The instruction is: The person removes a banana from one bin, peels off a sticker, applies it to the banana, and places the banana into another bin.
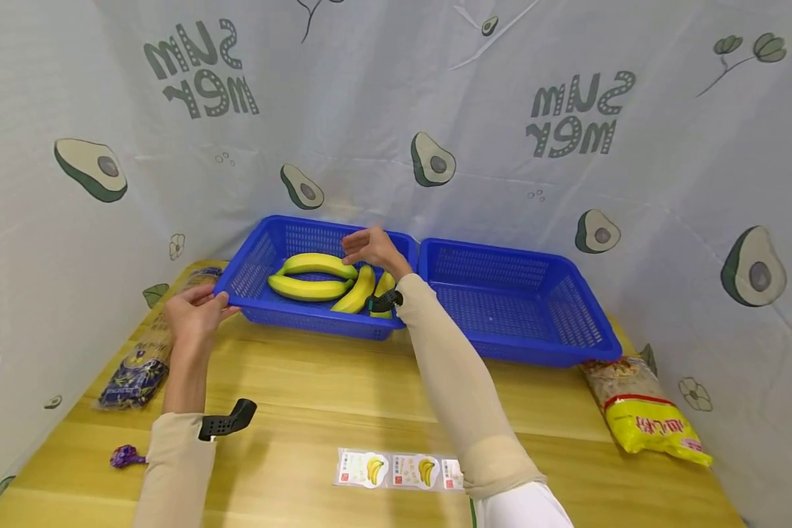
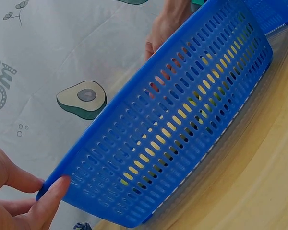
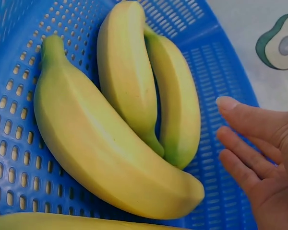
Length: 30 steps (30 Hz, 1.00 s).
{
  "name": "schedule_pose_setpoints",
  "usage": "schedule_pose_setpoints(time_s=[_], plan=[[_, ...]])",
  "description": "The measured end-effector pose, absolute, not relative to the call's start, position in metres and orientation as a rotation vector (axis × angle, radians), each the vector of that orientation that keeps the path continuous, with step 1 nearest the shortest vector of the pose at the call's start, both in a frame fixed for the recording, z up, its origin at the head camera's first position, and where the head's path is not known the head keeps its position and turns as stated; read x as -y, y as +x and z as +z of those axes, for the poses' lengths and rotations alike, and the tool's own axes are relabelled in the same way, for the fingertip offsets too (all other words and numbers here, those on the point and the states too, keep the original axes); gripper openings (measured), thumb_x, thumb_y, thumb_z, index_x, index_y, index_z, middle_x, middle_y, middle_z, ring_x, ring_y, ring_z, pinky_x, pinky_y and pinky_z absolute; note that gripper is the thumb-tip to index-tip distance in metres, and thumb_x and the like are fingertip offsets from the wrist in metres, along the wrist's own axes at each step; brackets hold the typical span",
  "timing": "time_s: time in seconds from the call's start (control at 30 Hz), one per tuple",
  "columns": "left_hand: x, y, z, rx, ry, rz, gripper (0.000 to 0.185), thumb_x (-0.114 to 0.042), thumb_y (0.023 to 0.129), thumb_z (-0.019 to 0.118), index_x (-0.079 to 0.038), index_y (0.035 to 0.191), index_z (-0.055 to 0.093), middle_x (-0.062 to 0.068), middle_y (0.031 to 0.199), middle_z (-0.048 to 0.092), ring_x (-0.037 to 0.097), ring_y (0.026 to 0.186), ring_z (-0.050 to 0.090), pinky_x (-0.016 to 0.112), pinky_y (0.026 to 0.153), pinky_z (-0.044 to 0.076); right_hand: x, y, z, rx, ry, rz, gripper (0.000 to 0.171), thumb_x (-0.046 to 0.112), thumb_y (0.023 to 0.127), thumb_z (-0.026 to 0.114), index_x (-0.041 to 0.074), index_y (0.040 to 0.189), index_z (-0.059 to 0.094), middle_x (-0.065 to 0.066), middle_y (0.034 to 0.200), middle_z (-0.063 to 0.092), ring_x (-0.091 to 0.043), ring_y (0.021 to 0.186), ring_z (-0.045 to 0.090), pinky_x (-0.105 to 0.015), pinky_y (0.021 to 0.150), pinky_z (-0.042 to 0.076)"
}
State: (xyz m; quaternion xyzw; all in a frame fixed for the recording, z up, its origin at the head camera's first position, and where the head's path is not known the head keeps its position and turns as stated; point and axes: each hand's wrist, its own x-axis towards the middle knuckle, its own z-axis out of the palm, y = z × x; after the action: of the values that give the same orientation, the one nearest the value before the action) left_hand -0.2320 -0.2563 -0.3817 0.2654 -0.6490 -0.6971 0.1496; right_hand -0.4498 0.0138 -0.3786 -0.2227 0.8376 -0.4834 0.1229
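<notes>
At the near left corner of a blue plastic basket point(image 1: 317, 320), my left hand point(image 1: 196, 312) pinches the rim between thumb and fingers. In the left wrist view, the thumb and fingertips point(image 2: 57, 188) lie on either side of that rim. Several yellow bananas lie in the basket; two curved ones, a back banana point(image 1: 320, 262) and a front banana point(image 1: 310, 289), lie side by side at left. Another banana point(image 3: 105, 143) slants beside them. My right hand point(image 1: 375, 248) is over the basket's far side, fingers extended and nothing held, a small gap from the bananas in the right wrist view.
A second blue basket point(image 1: 495, 308) stands directly to the right. Banana stickers point(image 1: 396, 470) lie at the table's front, partly behind my right arm. A purple-wrapped lollipop point(image 1: 125, 456) and a dark blue packet point(image 1: 135, 374) are at left, a yellow-and-red food bag point(image 1: 653, 418) at right.
</notes>
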Motion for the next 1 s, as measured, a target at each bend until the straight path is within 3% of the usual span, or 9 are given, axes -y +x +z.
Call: schedule_pose_setpoints(time_s=[0.7, 0.83, 1.0], plan=[[0.26, -0.233, -0.383, 1.874, 0.757, -2.039, 0.053, 0.002, 0.106, 0.062, 0.009, 0.156, 0.047, 0.009, 0.112, 0.049, 0.007, 0.08, 0.066, 0.024, 0.084, 0.064, -0.001, -0.462, -0.392, -2.44, -0.622, -1.156, 0.057, -0.011, 0.092, 0.08, -0.001, 0.146, 0.064, -0.019, 0.15, 0.063, -0.035, 0.14, 0.059, -0.045, 0.116, 0.052], [0.261, -0.233, -0.383, 1.876, 0.761, -2.04, 0.053, 0.002, 0.106, 0.062, 0.009, 0.156, 0.047, 0.009, 0.111, 0.05, 0.006, 0.079, 0.066, 0.021, 0.078, 0.064, 0.001, -0.46, -0.392, -2.472, -0.663, -1.065, 0.055, -0.011, 0.093, 0.078, 0.001, 0.145, 0.066, -0.017, 0.149, 0.065, -0.034, 0.138, 0.061, -0.043, 0.113, 0.054], [0.261, -0.234, -0.383, 1.88, 0.757, -2.034, 0.052, 0.001, 0.106, 0.063, 0.01, 0.155, 0.048, 0.009, 0.111, 0.051, 0.007, 0.08, 0.065, 0.024, 0.082, 0.065, 0.005, -0.458, -0.392, -2.563, -0.722, -0.915, 0.053, -0.01, 0.091, 0.08, 0.009, 0.14, 0.073, -0.013, 0.147, 0.067, -0.03, 0.13, 0.065, -0.04, 0.104, 0.06]])
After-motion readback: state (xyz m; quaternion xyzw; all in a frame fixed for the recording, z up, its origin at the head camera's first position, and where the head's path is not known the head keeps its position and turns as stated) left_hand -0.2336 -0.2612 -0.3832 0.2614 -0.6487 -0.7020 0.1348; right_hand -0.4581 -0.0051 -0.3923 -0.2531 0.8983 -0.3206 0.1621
